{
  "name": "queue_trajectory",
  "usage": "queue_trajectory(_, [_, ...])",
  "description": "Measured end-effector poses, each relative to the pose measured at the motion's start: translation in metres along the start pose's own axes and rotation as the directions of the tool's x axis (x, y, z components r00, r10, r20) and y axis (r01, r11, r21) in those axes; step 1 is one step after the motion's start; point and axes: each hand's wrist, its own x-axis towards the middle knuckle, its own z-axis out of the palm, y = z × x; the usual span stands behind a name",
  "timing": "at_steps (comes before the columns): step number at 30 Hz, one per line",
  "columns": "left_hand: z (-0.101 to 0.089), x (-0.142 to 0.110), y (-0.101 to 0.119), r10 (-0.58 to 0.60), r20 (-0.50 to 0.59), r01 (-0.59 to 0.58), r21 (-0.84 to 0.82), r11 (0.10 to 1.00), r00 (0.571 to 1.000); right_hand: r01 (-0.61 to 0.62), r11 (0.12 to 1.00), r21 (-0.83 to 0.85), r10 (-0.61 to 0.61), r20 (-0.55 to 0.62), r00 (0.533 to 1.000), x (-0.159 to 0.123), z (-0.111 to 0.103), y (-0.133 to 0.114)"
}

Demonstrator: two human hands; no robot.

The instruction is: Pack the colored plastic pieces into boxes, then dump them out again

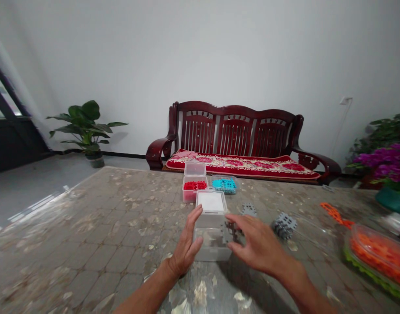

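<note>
Precariously, a clear plastic box (pixel 210 244) is flanked on the near side of the mottled tabletop (pixel 72 261) by an open left hand (pixel 186 242) and an open right hand (pixel 257 243), neither gripping. If bumped unevenly, the box could be tipped and the grey interlocking piece (pixel 231 232) against it dislodged.

The left hand (pixel 186 242) rests against a clear plastic box (pixel 212 244) on the table (pixel 89 244); the right hand (pixel 257 242) spreads just beside a grey piece (pixel 231 231), apparently a toy block.
</note>
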Motion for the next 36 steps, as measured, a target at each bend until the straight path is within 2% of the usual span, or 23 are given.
queue_trajectory(3, [0.001, 0.0, -0.002, 0.021, -0.009, -0.021, 0.006, 1.0, 1.0, 0.089, 0.996, -0.018, -0.087, 0.087, 0.992, 0.029, 0.017, -0.019])
queue_trajectory(5, [0.002, 0.0, -0.003, 0.033, -0.01, -0.032, 0.011, 0.999, 0.999, 0.119, 0.993, -0.018, -0.116, 0.113, 0.987, 0.04, 0.028, -0.022])
queue_trajectory(8, [0.002, -0.001, -0.004, 0.028, 0.003, -0.028, 0.019, 0.999, 1.0, 0.121, 0.992, 0.036, -0.122, 0.045, 0.991, 0.04, 0.033, -0.011])
queue_trajectory(11, [0.001, 0.0, -0.003, 0.014, 0.011, -0.014, 0.022, 1.0, 1.0, -0.02, 0.998, 0.063, 0.027, -0.115, 0.993, 0.027, 0.023, 0.017])
queue_trajectory(13, [0.001, 0.0, -0.002, 0.007, 0.013, -0.007, 0.018, 1.0, 1.0, -0.172, 0.985, 0.026, 0.174, -0.197, 0.965, 0.016, 0.013, 0.039])
queue_trajectory(15, [0.001, 0.0, -0.001, -0.002, 0.02, 0.001, 0.014, 1.0, 1.0, -0.29, 0.956, -0.038, 0.276, -0.211, 0.938, 0.007, 0.005, 0.056])
queue_trajectory(18, [0.001, 0.0, -0.001, 0.001, 0.029, -0.001, 0.016, 1.0, 1.0, -0.366, 0.922, -0.126, 0.35, -0.135, 0.927, 0.001, -0.001, 0.07])
queue_trajectory(23, [0.0, 0.0, -0.002, 0.0, 0.033, -0.001, 0.01, 1.0, 0.999, -0.4, 0.892, -0.209, 0.403, -0.032, 0.915, 0.002, 0.0, 0.068])
queue_trajectory(29, [0.0, 0.0, 0.001, -0.003, 0.021, 0.002, 0.014, 1.0, 1.0, -0.389, 0.892, -0.23, 0.389, -0.047, 0.92, -0.001, 0.004, 0.069])
queue_trajectory(34, [0.007, -0.002, 0.002, 0.027, 0.017, -0.027, 0.01, 1.0, 0.999, -0.394, 0.915, -0.087, 0.372, -0.194, 0.908, -0.003, 0.0, 0.059])
queue_trajectory(36, [0.009, -0.001, 0.001, 0.003, 0.012, -0.003, 0.016, 1.0, 1.0, -0.328, 0.944, 0.029, 0.328, -0.167, 0.93, -0.002, -0.003, 0.045])
